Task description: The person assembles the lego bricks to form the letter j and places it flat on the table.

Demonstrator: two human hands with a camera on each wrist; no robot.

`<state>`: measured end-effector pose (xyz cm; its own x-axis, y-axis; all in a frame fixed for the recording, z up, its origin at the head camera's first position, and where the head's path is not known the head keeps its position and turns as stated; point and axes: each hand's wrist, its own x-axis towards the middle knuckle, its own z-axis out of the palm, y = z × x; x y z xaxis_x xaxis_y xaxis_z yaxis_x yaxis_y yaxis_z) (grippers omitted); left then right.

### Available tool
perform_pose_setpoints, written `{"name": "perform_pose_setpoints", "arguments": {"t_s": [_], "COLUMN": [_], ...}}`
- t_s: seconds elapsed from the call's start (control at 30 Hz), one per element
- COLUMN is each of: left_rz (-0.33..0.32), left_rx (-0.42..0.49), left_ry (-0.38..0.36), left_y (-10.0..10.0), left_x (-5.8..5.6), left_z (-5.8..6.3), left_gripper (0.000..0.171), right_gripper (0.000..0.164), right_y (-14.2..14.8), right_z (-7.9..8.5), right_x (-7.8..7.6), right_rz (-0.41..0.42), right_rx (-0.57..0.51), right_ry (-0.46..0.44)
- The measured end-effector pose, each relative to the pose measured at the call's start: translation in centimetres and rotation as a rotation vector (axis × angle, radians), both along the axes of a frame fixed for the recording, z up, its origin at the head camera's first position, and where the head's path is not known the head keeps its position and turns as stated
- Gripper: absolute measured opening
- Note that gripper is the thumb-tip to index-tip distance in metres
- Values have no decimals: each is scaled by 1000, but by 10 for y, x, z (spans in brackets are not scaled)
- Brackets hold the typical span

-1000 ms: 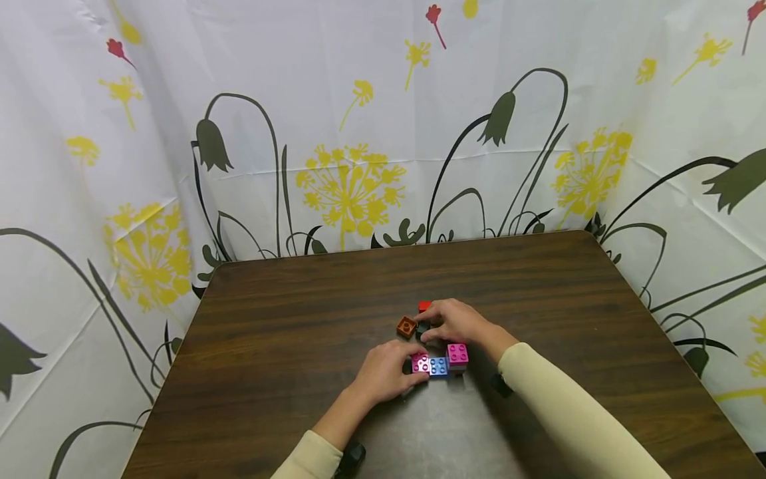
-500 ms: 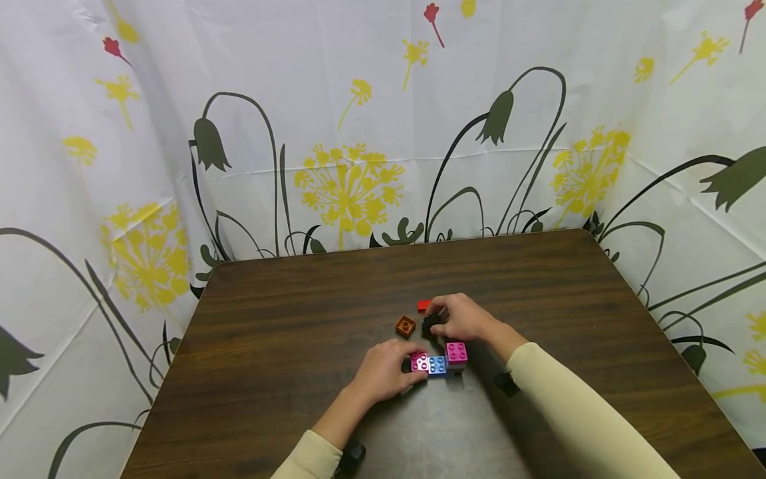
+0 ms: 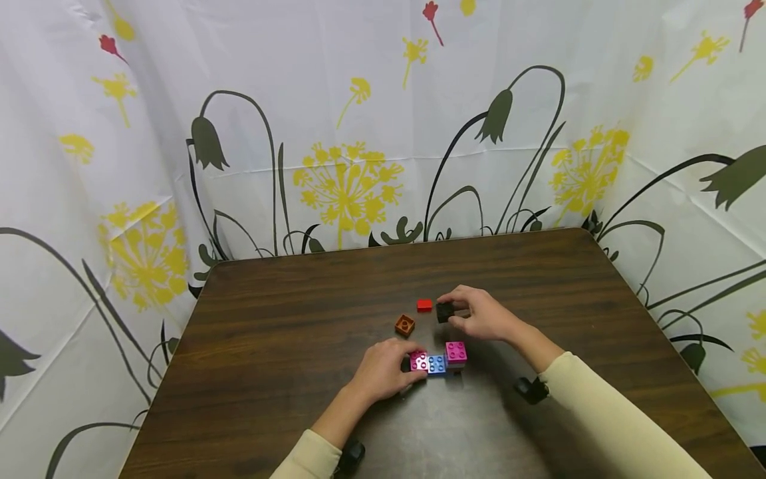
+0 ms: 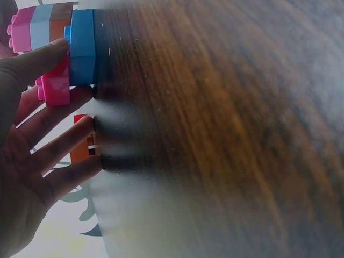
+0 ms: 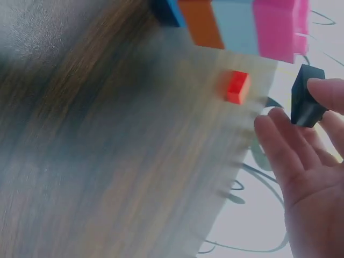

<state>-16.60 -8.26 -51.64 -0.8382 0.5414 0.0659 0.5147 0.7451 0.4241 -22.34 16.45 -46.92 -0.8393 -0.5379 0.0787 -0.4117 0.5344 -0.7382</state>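
Black rectangular plastic block point(image 3: 445, 313), beyond multicoloured studded plastic assembly point(image 3: 437, 364), pinched by right hand point(image 3: 483, 315); left hand point(image 3: 385, 370) grips assembly's left end. Block likely light, stiff; best held by opposite sides.

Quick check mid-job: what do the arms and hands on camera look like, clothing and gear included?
The left hand and right hand are bare, without gloves. The left sleeve and right sleeve are plain pale yellow, ending near the wrists. A small black device sits under the left wrist, another under the right. No cables are discernible.
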Motion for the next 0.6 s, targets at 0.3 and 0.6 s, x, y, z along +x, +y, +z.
{"name": "perform_pose_setpoints", "arguments": {"t_s": [0.3, 0.6], "left_rz": [3, 3], "left_rx": [-1, 1], "left_ry": [10, 15], "left_y": [0, -1], "left_x": [0, 1], "left_z": [0, 0], "left_gripper": [37, 36], "right_gripper": [40, 40], "right_y": [14, 18], "right_z": [13, 6], "right_x": [25, 54], "right_rz": [-18, -32], "right_rx": [-3, -35], "right_ry": [96, 121]}}
